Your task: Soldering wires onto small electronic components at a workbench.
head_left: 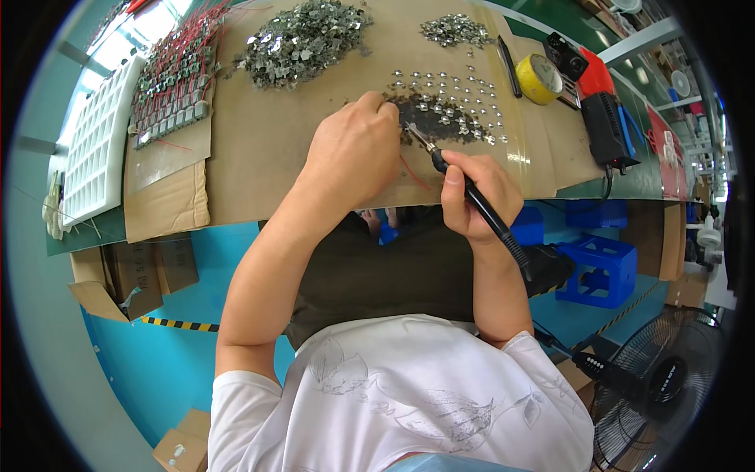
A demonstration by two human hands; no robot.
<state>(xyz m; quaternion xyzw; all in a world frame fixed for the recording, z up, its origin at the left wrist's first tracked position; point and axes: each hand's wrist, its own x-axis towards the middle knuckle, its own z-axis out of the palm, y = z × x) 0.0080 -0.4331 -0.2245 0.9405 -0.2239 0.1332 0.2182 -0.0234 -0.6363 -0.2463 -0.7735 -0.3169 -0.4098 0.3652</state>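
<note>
My right hand grips the black handle of a soldering iron. Its metal tip points up and left, close to the fingers of my left hand. That left hand is closed in a pinch over the bench, its fingertips mostly hidden behind the knuckles. A short red wire sticks out beside it toward the front edge. Rows of small shiny metal pieces lie just beyond the iron, some on a dark scorched patch of the brown cardboard sheet.
A large heap of metal pieces and a smaller heap lie farther back. At left are wired parts and a white compartment tray. Yellow tape and a black soldering station stand at right. A fan is lower right.
</note>
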